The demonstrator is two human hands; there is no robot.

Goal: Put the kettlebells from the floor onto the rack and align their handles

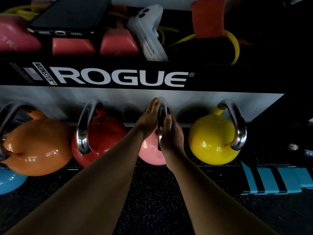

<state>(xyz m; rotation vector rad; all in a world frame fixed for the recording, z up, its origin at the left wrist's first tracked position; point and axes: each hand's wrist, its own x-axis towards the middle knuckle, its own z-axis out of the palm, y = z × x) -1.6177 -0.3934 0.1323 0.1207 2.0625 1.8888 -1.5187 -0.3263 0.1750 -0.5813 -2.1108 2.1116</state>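
Note:
A pink kettlebell [149, 150] sits on the lower shelf of the black rack [118, 78], its steel handle upright and end-on to me. My left hand [149, 116] lies flat against the handle's left side and my right hand [171, 133] flat against its right side, fingers straight, pressing it between the palms. To its left stand a red kettlebell [101, 133] and an orange kettlebell [37, 146]; a yellow kettlebell [213, 139] stands to its right. Their steel handles also point front to back. A blue kettlebell [8, 182] shows at the bottom left edge.
The upper shelf holds a black phone [71, 16], a white game controller [147, 31], pink weights [72, 46], yellow bands and an orange pad [208, 19]. Blue and black striped equipment [274, 180] lies on the dark speckled floor at the right.

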